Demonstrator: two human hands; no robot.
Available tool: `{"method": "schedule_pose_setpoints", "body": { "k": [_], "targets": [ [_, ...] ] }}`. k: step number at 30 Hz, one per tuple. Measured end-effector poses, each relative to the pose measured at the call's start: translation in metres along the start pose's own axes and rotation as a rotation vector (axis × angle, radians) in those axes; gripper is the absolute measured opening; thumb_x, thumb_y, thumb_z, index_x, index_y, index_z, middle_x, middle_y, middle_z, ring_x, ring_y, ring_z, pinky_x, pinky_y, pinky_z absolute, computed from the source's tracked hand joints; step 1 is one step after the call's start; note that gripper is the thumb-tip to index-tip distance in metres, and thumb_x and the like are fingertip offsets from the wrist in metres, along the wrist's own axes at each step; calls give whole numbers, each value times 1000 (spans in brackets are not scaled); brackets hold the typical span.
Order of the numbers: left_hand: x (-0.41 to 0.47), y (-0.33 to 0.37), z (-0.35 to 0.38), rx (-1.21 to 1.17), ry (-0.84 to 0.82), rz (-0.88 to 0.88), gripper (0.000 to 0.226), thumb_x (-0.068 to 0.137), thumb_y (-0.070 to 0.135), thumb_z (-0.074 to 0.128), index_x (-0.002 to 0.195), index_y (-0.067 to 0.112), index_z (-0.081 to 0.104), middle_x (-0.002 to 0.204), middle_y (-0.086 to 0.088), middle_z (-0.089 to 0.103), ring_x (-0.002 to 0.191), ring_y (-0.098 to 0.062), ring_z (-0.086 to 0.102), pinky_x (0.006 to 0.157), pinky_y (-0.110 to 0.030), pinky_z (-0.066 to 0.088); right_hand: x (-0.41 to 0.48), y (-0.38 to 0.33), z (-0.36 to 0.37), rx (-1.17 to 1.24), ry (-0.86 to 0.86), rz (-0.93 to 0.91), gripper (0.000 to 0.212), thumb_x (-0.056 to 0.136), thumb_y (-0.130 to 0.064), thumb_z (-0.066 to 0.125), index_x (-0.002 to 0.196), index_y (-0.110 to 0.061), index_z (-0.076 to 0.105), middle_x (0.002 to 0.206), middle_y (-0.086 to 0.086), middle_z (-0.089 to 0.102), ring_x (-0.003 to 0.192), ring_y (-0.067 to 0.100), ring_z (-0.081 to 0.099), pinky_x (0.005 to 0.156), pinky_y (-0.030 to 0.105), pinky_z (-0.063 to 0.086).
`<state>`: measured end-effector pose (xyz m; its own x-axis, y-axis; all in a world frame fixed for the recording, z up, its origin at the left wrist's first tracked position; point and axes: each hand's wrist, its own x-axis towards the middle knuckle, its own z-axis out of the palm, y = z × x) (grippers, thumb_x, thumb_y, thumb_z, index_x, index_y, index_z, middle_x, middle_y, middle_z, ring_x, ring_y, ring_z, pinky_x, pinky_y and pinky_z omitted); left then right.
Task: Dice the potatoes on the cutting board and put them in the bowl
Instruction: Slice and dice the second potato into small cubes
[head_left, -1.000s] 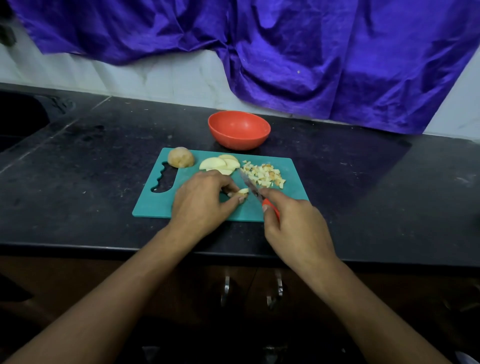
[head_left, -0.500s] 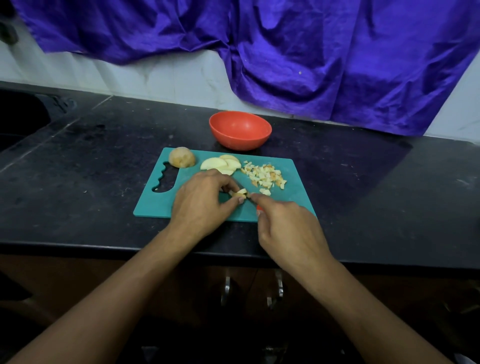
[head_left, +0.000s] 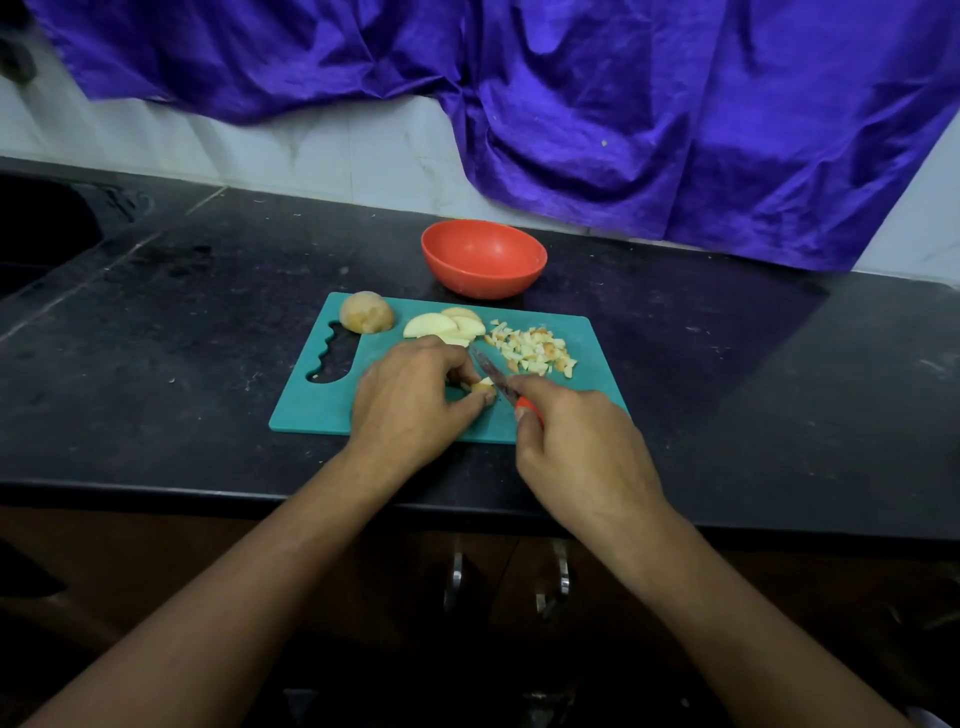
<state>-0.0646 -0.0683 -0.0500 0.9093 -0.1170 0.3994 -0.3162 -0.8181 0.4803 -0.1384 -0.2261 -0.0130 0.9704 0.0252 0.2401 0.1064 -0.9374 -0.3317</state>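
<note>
Dicing a potato piece (head_left: 482, 385) on the cutting board (head_left: 311, 405)

Near the middle of the teal cutting board, a small pale potato piece sits pinched between the curled fingers and thumb of the left hand (head_left: 410, 400). Just to its right the dark blade of a knife (head_left: 491, 371) comes down at a slant, its tip pointing toward the board's far edge. The right hand (head_left: 576, 441) has its fingers clenched round the knife's red handle, forefinger stretched along the top, over the board's near right corner

Toward the board's far right lies a loose heap of diced potato (head_left: 532, 348), well apart from the held piece. At the far edge, in the middle, a few potato slices (head_left: 431, 326) overlap one another, partly hidden behind the left hand. A potato half (head_left: 366, 312) with its skin on rests in the far left corner, beside the board's wavy handle slot

Just beyond the board's far edge stands a red bowl (head_left: 483, 260), nothing visible inside it. Board and bowl sit on a black worktop (head_left: 156, 338). Behind the board hangs a purple cloth (head_left: 675, 130) over a pale wall; below the board's near side, metal cabinet handles (head_left: 456, 577) show under the worktop
</note>
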Motion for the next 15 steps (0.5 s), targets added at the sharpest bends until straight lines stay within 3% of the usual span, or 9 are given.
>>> {"method": "schedule_pose_setpoints", "body": {
  "k": [3, 10, 15],
  "targets": [
    [-1, 0, 0, -13, 0, 16, 23, 82, 54, 75, 89, 34, 68, 91, 17, 60, 93, -7, 55, 77, -34, 50, -3, -2, 1, -25, 8, -8, 41, 106, -33, 44, 146, -37, 51, 103, -3, 70, 88, 15, 64, 71, 34, 54],
    [-3, -5, -3, -75, -35, 33, 23, 84, 49, 75, 100, 34, 74, 93, 18, 61, 94, -6, 56, 78, -31, 48, -7, -1, 4, -33, 20, -17, 41, 106, -31, 43, 146, -37, 50, 97, -5, 69, 80, 12, 63, 69, 36, 56],
    [-1, -1, -2, -40, -24, 22, 21, 82, 54, 76, 93, 36, 70, 87, 19, 60, 91, -5, 57, 75, -33, 50, -6, 0, 2, -19, 10, -23, 41, 106, -30, 44, 146, -37, 51, 96, -5, 68, 79, 12, 63, 69, 37, 57]
  ]
}}
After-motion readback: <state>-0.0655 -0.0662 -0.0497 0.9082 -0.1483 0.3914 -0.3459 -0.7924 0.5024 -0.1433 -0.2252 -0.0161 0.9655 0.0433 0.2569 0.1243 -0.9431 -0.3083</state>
